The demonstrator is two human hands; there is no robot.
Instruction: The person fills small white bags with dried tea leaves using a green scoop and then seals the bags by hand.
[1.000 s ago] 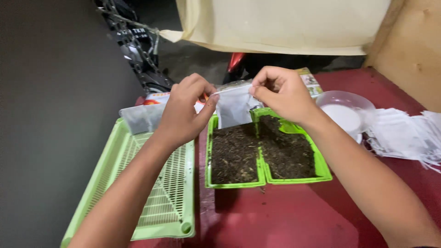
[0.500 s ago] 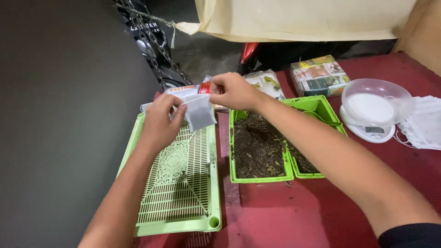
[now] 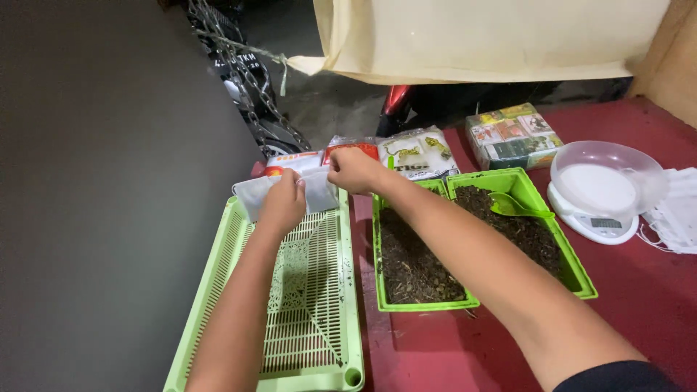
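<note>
Both hands hold a thin white sheet (image 3: 254, 197) stretched over the far end of a light green slotted tray (image 3: 323, 290). My left hand (image 3: 283, 203) pinches the sheet near its left part. My right hand (image 3: 352, 170) grips its right top corner. To the right, two green trays hold dark soil (image 3: 414, 258), and a green scoop (image 3: 512, 207) lies in the right one.
A white kitchen scale with a clear bowl (image 3: 606, 192) stands at the right on the dark red table (image 3: 653, 290). Seed or soil packets (image 3: 417, 152) and a box of small packs (image 3: 512, 134) lie at the back. White masks (image 3: 679, 210) sit far right. A chain (image 3: 239, 69) hangs behind.
My hands carried the white sheet from above the soil trays leftwards and down onto the far end of the slotted tray. The view shifted left.
</note>
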